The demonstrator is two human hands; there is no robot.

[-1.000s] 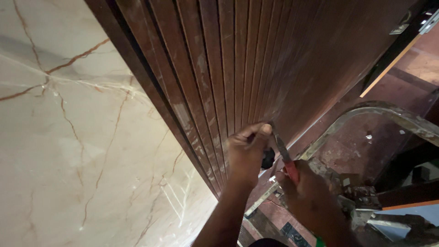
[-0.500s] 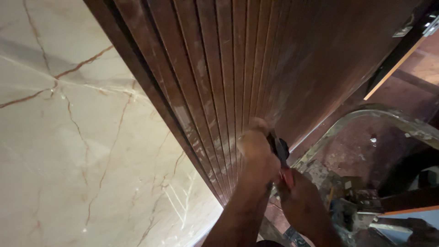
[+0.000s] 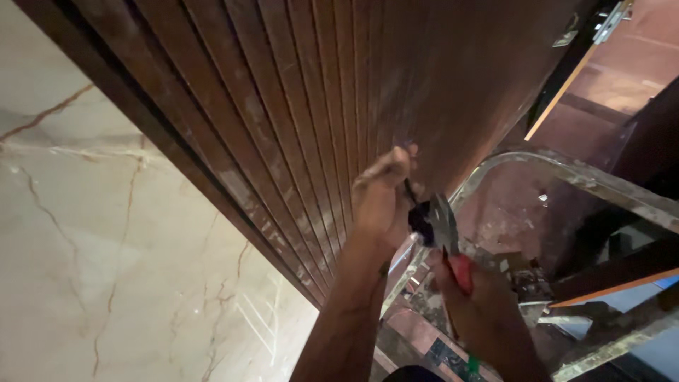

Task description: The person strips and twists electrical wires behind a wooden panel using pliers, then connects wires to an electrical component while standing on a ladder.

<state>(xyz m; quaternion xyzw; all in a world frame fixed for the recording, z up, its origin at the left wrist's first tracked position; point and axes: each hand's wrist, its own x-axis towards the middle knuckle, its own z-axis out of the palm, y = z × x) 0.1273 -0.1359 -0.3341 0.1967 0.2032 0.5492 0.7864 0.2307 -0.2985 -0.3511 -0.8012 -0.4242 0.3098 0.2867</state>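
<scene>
The left hand (image 3: 382, 194) pinches something small against the ribbed brown panel (image 3: 297, 120), while the right hand (image 3: 481, 301) grips red-handled pliers (image 3: 442, 230) just beside it, best held steady.

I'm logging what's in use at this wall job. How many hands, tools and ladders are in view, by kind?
Hands: 2, the left hand against the ribbed brown wall panel, the right hand holding the tool
Red-handled pliers: 1
Paint-spattered metal ladder: 1
Total: 4
</scene>
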